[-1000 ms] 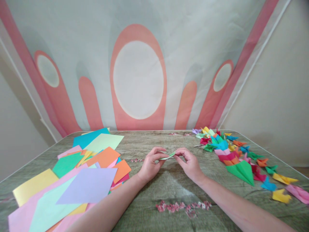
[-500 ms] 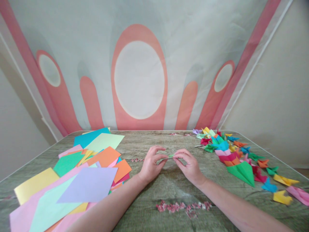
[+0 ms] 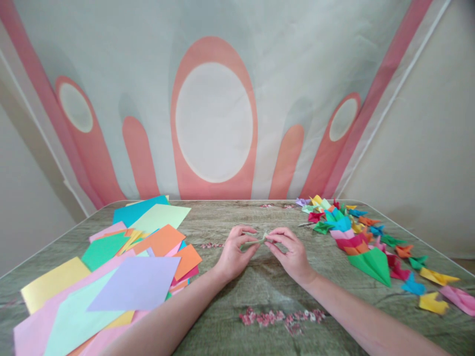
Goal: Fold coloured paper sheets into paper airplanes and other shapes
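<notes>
The paper (image 3: 261,240) lay between my two hands, over the table (image 3: 267,292), its long axis running side to side and rising slightly rightward. My left hand (image 3: 233,254) held its left end between thumb and fingers; my right hand (image 3: 291,253) pinched the other end at the fingertips, neither clearly nearer. It looked narrow and pale green, its folds too small to make out.

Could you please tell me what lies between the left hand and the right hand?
In the head view, a small pale green paper bridges the left hand and right hand, held by both.
</notes>
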The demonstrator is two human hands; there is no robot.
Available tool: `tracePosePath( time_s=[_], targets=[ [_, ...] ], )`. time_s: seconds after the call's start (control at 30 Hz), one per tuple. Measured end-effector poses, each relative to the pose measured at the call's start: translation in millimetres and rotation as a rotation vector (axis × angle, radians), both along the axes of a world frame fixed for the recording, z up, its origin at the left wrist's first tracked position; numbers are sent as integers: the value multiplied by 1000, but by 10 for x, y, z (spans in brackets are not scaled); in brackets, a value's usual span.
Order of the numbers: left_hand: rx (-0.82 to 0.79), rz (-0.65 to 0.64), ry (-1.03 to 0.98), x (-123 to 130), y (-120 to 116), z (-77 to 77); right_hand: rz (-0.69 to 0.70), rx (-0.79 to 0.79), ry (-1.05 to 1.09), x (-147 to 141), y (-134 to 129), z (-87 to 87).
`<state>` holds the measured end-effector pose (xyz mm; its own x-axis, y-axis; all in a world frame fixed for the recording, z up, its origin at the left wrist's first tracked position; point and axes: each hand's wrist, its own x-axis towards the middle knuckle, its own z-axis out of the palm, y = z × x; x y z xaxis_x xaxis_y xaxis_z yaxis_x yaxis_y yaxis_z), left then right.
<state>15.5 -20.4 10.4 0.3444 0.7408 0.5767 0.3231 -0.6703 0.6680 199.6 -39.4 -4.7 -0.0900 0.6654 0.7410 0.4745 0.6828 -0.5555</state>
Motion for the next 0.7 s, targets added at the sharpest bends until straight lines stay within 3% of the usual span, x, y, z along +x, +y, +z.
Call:
tracePosePath(
  time_s=[0.7],
  targets=[
    [102, 38, 39, -12, 10, -16, 51, 13, -58, -17, -19, 17]
  ],
)
